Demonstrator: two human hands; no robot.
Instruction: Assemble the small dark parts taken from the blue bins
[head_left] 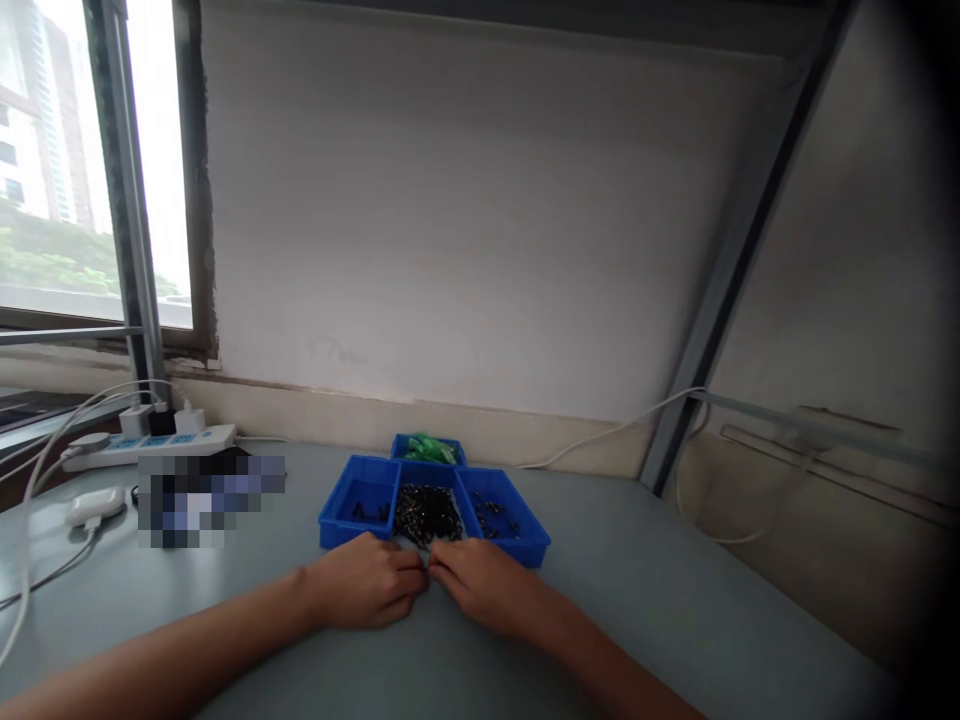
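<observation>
My left hand (369, 582) and my right hand (487, 585) meet just in front of the blue trays, fingertips almost touching. Both have their fingers closed in a pinch; whatever is between them is too small and too hidden to name. Directly behind the hands, the middle blue tray (461, 492) holds a heap of small dark and shiny metal pieces (427, 512). A few dark pieces (371, 512) lie in the left blue tray (352, 480). Scattered small pieces (495, 515) lie in the right blue tray (517, 490).
Behind stands another blue tray (397, 445) with green plastic (431, 448) in it. A power strip (150, 445) with plugs, a white charger (95, 507) and cables are at the left, near a blurred-out item (202, 495). A metal post (720, 290) rises at the right.
</observation>
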